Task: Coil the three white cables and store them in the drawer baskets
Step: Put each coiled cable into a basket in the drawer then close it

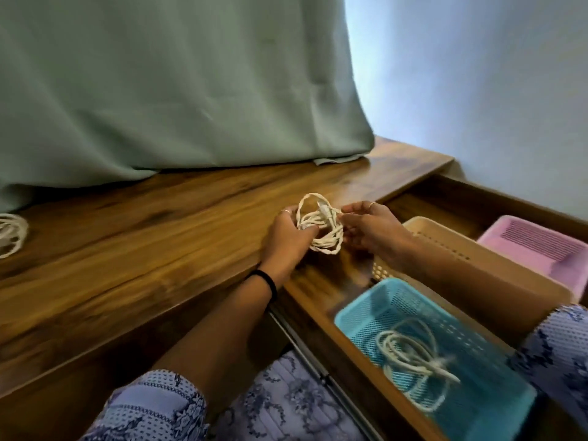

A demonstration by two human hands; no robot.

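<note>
Hands: left hand (288, 237) and right hand (370, 226) pinched coiled cable (321, 229), frame centre.
Blue basket (359, 316): held second cable (413, 361), lower right.
Third cable (11, 233): left edge, on desk (127, 233).

Both hands, left hand (288, 237) and right hand (370, 226), hold coiled cable (321, 226) over table (143, 224) edge; second cable (413, 358) in blue basket (359, 316).

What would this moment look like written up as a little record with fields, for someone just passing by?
Surface: wooden desk, its drawer open
Left hand: grips the coiled cable
Right hand: pinches that cable's end
Blue basket: holds a second coiled cable
Beige basket: contents hidden by the right arm
Pink basket: no cable visible
Third cable: on the desk, far left
Backdrop: green curtain
</note>
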